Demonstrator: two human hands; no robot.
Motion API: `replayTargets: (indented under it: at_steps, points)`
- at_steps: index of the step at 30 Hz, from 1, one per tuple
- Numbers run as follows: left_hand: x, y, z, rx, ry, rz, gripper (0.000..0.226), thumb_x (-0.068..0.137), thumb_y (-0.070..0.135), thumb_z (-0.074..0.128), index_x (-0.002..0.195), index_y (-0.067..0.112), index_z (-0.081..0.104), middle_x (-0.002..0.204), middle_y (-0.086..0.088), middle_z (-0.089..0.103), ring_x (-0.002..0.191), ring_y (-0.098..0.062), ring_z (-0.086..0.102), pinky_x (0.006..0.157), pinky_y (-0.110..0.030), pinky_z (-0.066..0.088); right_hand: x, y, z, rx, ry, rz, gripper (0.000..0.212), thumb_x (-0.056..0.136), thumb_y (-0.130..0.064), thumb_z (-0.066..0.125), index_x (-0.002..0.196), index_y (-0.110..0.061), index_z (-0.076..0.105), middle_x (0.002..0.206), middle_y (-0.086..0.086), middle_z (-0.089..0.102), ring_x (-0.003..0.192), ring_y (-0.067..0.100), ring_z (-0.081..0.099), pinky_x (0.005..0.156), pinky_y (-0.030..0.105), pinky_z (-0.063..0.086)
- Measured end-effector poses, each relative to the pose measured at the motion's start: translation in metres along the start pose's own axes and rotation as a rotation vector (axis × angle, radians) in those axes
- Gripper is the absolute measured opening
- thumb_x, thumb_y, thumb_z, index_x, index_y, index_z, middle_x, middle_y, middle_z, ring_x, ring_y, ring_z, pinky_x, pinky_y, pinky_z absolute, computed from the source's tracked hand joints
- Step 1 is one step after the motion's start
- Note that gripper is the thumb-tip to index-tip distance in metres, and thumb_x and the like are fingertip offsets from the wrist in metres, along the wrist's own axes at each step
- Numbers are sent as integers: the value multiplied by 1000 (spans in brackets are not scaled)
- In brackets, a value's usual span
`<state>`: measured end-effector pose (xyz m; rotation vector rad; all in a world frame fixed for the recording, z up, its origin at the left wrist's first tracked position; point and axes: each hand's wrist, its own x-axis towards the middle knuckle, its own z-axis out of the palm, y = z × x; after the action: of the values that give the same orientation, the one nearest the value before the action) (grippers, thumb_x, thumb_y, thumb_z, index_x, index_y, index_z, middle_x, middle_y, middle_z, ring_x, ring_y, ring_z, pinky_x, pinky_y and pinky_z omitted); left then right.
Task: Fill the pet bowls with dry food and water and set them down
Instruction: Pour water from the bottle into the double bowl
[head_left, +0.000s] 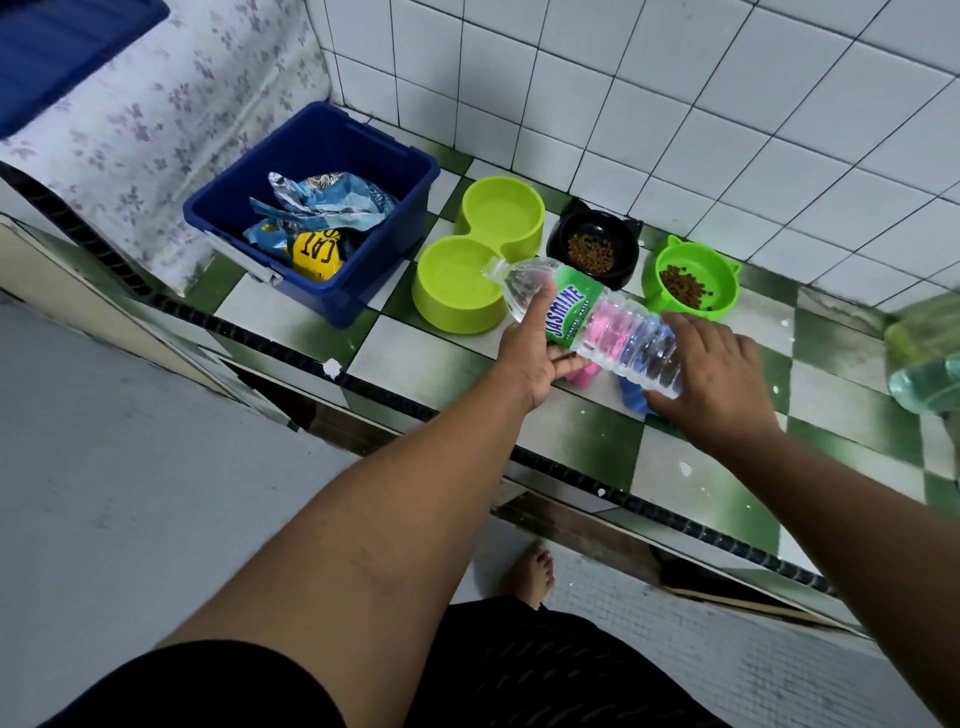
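A clear water bottle (597, 319) with a green label lies tilted, its open mouth over the near basin of the lime double bowl (457, 306). Both basins hold water. My left hand (530, 348) grips the bottle near its neck, thumb on top. My right hand (719, 374) holds the bottle's base from above. A black cat-ear bowl (626, 260) and a green cat-ear bowl (724, 288) each hold brown kibble, to the right of the double bowl.
A blue bin (358, 156) with crumpled cat food bags (317, 218) stands left of the bowls on the green-and-white tiled ledge (431, 358). Pink (584, 375) and blue (634, 399) items lie under the bottle. Another bottle (930, 364) stands at the far right. White tiled wall behind.
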<state>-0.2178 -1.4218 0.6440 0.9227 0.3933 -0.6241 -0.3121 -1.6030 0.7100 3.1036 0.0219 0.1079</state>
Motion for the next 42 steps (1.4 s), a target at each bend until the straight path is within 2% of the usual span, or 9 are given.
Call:
replayTargets:
  at_steps: [12,19,25,28,31,34,36,39,42]
  points:
    - [0,-1,0,-18,-19,-14,46,93,55,65,117,16,60,127,-21,68,118,-38,66,96,-61,54,0,4,-2,-12,14,-15,87,72,-36,80,145,-10,40,139,15,52,125,33,47,100,43,33]
    - [-2,3,2,-5,-31,-9,53,94,54,65,126,13,58,128,-21,68,118,-38,66,97,-62,53,0,4,0,3,32,-6,87,73,-37,80,146,-12,39,140,14,51,127,32,45,101,44,33]
    - [-11,16,2,30,-39,27,42,94,51,66,115,15,61,121,-19,70,104,-34,70,74,-49,63,1,-4,3,45,58,28,89,70,-34,82,145,-12,39,140,12,50,127,31,44,101,43,33]
    - [-13,22,1,61,-30,50,53,89,55,70,120,12,62,124,-20,70,111,-37,69,79,-51,61,2,-8,6,74,69,37,91,69,-33,84,145,-11,39,139,12,50,126,32,45,101,42,33]
    - [-16,29,2,87,-15,74,82,71,59,77,133,9,58,125,-19,70,115,-37,68,88,-56,58,3,-10,8,117,96,51,91,67,-31,86,143,-10,40,137,14,50,124,34,46,100,44,35]
    - [-19,38,6,129,-18,124,63,86,50,75,134,13,58,122,-14,72,111,-33,70,83,-52,59,3,-15,7,201,143,83,89,65,-28,87,139,-7,42,132,15,51,119,36,47,96,46,37]
    - [-19,47,11,175,-20,165,59,86,50,77,132,17,58,120,-10,74,108,-31,71,88,-55,59,5,-20,6,264,175,124,90,63,-27,87,139,-6,43,130,17,51,117,38,47,96,47,38]
    - [-26,65,25,271,-46,244,78,65,60,85,127,20,60,116,-7,75,105,-31,74,87,-56,60,8,-27,3,345,215,196,95,63,-38,83,141,-5,41,132,19,48,120,39,45,99,48,39]
    - [-30,80,44,332,-95,357,76,62,51,89,122,12,63,113,-12,76,100,-29,75,85,-56,62,12,-33,-1,435,257,273,102,59,-61,66,141,-6,41,131,20,48,119,37,46,99,46,42]
